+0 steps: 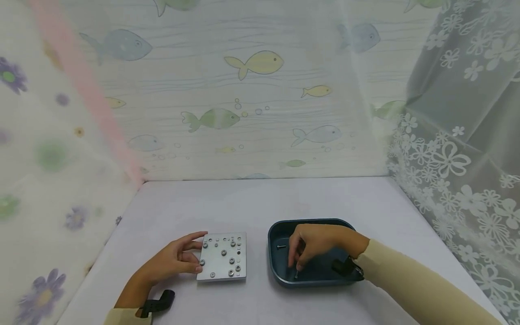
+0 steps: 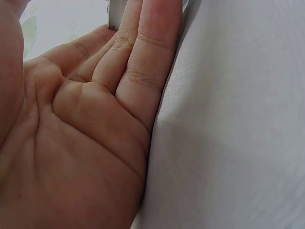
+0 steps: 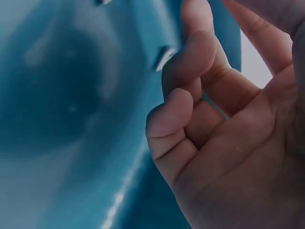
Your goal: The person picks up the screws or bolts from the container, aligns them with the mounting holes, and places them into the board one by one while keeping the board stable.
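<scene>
A square silver metal plate [image 1: 222, 257] lies on the table, with holes and several round socket-like heads or rings on its top. My left hand [image 1: 176, 259] rests at its left side, index finger at the far corner and thumb at the near left edge. In the left wrist view the left hand [image 2: 95, 109] lies along the table, fingers fairly straight. Inside the dark blue tray [image 1: 270, 266], my right hand [image 1: 314, 243] pinches a small screw [image 1: 296, 274] at its fingertips. The right wrist view shows the right hand [image 3: 224, 133] with curled fingers; its thumb and index tips are out of sight.
Another small screw [image 1: 281, 247] lies in the tray, left of the right hand. A white cloth covers the table [image 1: 260, 203]. Fish-patterned fabric [image 1: 260, 90] hangs behind, a flowered curtain [image 1: 53, 189] at left and lace [image 1: 459, 167] at right.
</scene>
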